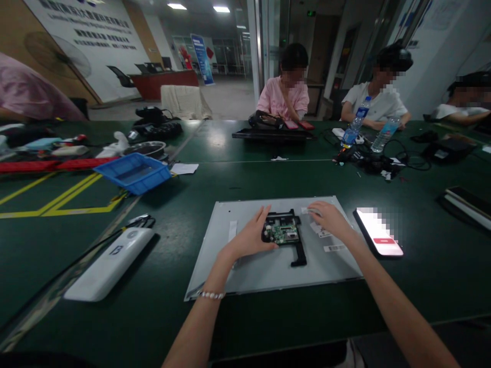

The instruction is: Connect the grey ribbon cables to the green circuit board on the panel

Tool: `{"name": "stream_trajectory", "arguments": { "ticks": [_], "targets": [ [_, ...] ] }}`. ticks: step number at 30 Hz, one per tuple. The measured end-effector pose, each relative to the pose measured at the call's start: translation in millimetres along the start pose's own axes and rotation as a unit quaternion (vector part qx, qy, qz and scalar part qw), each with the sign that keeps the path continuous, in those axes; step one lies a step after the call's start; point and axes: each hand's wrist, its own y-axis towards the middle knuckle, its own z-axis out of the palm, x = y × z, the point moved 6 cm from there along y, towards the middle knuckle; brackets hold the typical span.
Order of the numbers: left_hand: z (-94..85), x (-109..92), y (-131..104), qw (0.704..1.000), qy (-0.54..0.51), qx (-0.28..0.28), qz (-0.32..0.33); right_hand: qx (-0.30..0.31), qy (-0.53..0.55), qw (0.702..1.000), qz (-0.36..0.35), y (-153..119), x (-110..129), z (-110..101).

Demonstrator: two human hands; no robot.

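Observation:
A grey metal panel [268, 271] lies flat on the dark green table in front of me. On its middle sits a black plastic bracket [297, 255] carrying a small green circuit board [283, 232]. My left hand [251, 236] rests on the panel with its fingers against the left side of the board and bracket. My right hand [329, 217] lies on the panel to the right of the board, fingertips on a white label [320, 231] near the panel's upper right. Neither hand lifts anything.
A lit phone [379, 232] lies right of the panel. A white oblong device [109, 263] with a cable lies to the left, a blue bin [132, 173] behind it. Cables and bottles [356, 122] clutter the far right. Several people sit across the table.

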Motion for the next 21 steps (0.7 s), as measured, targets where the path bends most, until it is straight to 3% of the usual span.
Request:
{"name": "stream_trajectory", "arguments": {
  "ticks": [6,12,16,21],
  "targets": [
    [-4.8,-6.0,-0.1,1.000,0.003,0.004,0.018,0.047,-0.086,0.992,-0.077,8.5,9.6,1.3],
    [-5.4,-6.8,-0.4,1.000,-0.001,0.000,0.016,0.018,-0.111,0.992,-0.051,21.3,19.1,0.7],
    [-4.4,-5.9,0.4,1.000,0.001,-0.002,0.024,-0.001,-0.094,0.993,-0.078,36.8,54.9,3.5],
    [-2.8,-3.6,1.5,0.999,0.009,-0.011,0.038,0.044,-0.105,0.985,-0.130,56.2,101.6,23.2]
  ]
}}
